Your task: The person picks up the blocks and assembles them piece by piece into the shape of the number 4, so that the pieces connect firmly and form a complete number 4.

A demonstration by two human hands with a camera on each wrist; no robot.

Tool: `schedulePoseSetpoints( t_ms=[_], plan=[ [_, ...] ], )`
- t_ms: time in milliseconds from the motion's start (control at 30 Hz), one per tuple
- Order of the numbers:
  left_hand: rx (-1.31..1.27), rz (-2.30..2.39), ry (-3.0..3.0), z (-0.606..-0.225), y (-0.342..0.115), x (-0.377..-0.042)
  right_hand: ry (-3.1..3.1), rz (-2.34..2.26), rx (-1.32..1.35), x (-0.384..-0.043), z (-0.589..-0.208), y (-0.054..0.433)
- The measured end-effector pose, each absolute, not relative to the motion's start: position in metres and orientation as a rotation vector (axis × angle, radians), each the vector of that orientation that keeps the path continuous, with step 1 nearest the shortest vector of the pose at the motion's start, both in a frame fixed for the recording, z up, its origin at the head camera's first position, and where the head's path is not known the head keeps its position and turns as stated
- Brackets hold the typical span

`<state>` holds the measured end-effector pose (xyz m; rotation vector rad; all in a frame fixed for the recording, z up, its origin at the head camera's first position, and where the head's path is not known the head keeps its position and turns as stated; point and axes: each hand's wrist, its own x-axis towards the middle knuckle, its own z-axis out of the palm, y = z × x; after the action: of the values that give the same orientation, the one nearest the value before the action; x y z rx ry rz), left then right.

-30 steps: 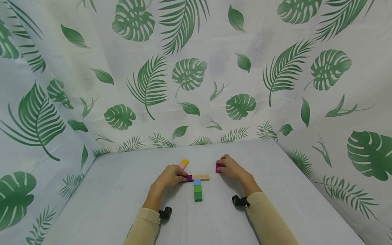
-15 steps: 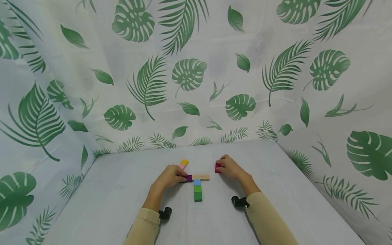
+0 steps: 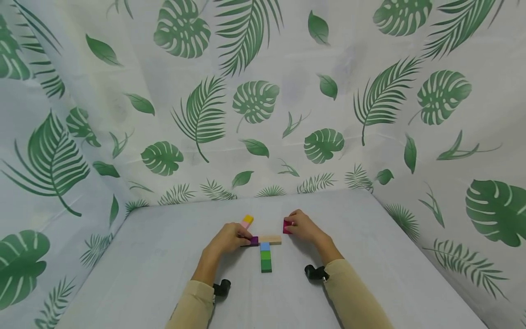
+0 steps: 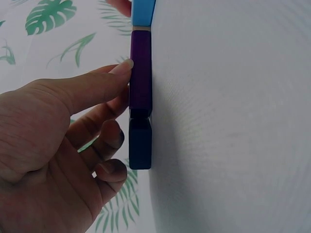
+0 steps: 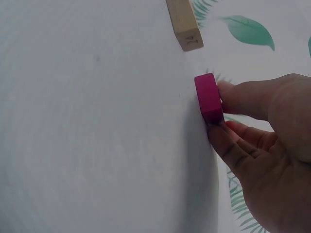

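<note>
My right hand pinches a magenta block between thumb and fingers, low at the table, right of the natural wood block with a gap between. With thumb and fingertips my left hand holds a purple block at the left end of the wood block. A dark blue block sits end to end with the purple one, mostly hidden by the hand in the head view. Down from the wood block runs a column of light blue, light green and dark green blocks.
Beyond my left hand, a yellow block and a pink block lie slanted end to end. The white table meets a leaf-printed cloth at its back and sides. Black wrist cameras sit on both forearms.
My right hand has slid left with the magenta block, bringing it closer to the wood block. The left hand stays on the purple block.
</note>
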<state>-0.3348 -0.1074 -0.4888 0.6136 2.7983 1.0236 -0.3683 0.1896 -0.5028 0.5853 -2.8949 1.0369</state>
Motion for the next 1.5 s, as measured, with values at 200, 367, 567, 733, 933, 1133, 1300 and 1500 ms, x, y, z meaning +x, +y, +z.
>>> schedulePoseSetpoints(
  t_ms=[200,367,567,733,933,1133,1300,1500],
  plan=[
    [0.627,1.022,2.807,-0.488,-0.107,-0.336,-2.885,1.032,0.588,-0.374,-0.506,0.182],
    [0.612,1.021,2.804,-0.489,-0.107,-0.335,-2.885,1.046,0.603,-0.378,-0.508,0.174],
    [0.616,1.016,2.804,-0.491,-0.107,-0.337,-2.872,1.143,0.558,-0.378,-0.507,0.164],
    [0.612,1.018,2.796,-0.49,-0.107,-0.337,-2.881,1.208,0.493,-0.379,-0.509,0.157],
    [0.592,1.033,2.793,-0.49,-0.107,-0.336,-2.911,1.198,0.486,-0.382,-0.51,0.151],
    [0.606,1.029,2.798,-0.489,-0.106,-0.335,-2.874,1.149,0.539,-0.381,-0.51,0.149],
    [0.595,1.014,2.807,-0.49,-0.106,-0.337,-2.845,1.16,0.567,-0.379,-0.511,0.147],
    [0.612,1.005,2.806,-0.49,-0.106,-0.337,-2.854,1.155,0.538,-0.377,-0.512,0.146]
  ],
)
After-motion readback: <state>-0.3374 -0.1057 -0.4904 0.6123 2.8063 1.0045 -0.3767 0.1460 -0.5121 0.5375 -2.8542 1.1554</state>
